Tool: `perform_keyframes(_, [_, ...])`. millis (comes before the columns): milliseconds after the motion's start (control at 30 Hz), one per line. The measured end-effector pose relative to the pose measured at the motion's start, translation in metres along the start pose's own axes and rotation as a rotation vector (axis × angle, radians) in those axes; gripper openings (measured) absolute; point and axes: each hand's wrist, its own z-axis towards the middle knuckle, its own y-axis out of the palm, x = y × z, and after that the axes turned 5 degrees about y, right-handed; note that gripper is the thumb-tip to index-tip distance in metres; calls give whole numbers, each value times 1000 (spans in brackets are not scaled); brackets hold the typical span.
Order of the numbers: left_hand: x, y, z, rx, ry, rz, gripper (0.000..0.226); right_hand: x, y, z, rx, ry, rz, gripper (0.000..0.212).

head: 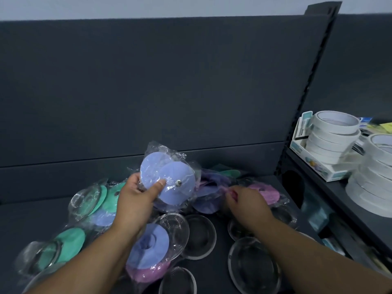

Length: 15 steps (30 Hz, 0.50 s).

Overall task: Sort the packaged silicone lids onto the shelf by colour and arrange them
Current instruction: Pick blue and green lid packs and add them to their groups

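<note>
A slip was judged the likeliest fault: the slick wrap of the blue lid packet (167,181) could slide from the left hand (135,200) and be dropped back onto the mixed pile (148,247). The packet was held above the middle of the shelf (31,219), with the thumb pressed on its face and the fingers curled behind. Wrap of a pink lid packet (265,193) was pinched by the right hand (246,202), nearer the shelf's right edge.

Both forearms extended forward, bare. Left hand (135,196) held up, thumb pressed across the front of a blue lid packet (169,177), fingers curled behind it. Right hand (246,201) lower, knuckles up, fingers curled; grip blurred, unclear.
</note>
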Motion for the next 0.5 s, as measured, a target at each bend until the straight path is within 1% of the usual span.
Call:
perform_keyframes(100, [-2,-5,5,26,4,0,22,-6,-11,0,203,-48,-86,34])
perform_keyframes(167, [-1,-8,8,43,21,-3,22,-13,-22,-1,292,-66,-68,31])
perform_keyframes(267, [1,-13,13,100,64,-12,20,-29,-30,-2,380,-146,113,21])
perform_keyframes(333, [2,-18,17,148,80,-7,22,-38,-27,0,449,-230,224,21])
perform_keyframes(400, [4,-24,20,187,93,5,24,-48,-20,5,470,-313,288,24])
perform_keyframes(500, [4,-35,19,218,102,61,28,-64,-13,12,470,-433,318,31])
